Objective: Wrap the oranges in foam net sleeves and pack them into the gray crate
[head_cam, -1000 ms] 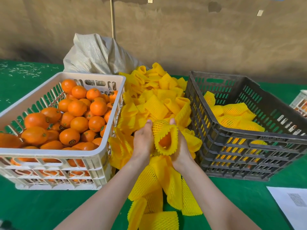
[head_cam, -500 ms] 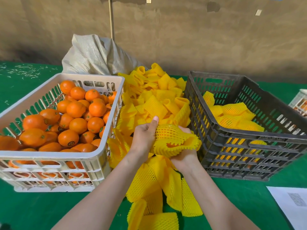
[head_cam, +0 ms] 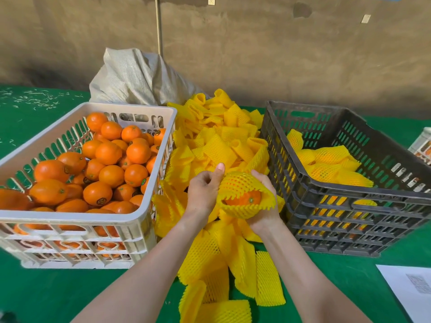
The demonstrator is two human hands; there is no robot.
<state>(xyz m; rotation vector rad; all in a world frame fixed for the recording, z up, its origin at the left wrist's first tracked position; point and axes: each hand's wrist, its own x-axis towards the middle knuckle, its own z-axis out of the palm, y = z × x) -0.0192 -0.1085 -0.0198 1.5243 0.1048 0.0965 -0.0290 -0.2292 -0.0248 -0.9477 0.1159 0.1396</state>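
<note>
An orange (head_cam: pixel 247 198) sits inside a yellow foam net sleeve (head_cam: pixel 240 185) held between both hands above the sleeve pile. My left hand (head_cam: pixel 204 190) pinches the sleeve's left side, thumb pointing up. My right hand (head_cam: pixel 264 206) cups the sleeved orange from the right and below; the sleeve's open end faces me with the fruit showing. The gray crate (head_cam: pixel 349 197) stands to the right and holds several wrapped oranges (head_cam: pixel 326 164). The white crate (head_cam: pixel 130 217) on the left is full of bare oranges (head_cam: pixel 109 173).
A heap of loose yellow sleeves (head_cam: pixel 221 141) lies between the crates and trails toward me on the green table (head_cam: pixel 46 292). A grey woven sack (head_cam: pixel 140 78) sits behind. White paper (head_cam: pixel 412 292) lies at the near right; another crate's corner (head_cam: pixel 423 145) shows far right.
The sleeve has been pulled over the orange and turned, so its open end now faces me. Both hands shifted slightly right toward the gray crate.
</note>
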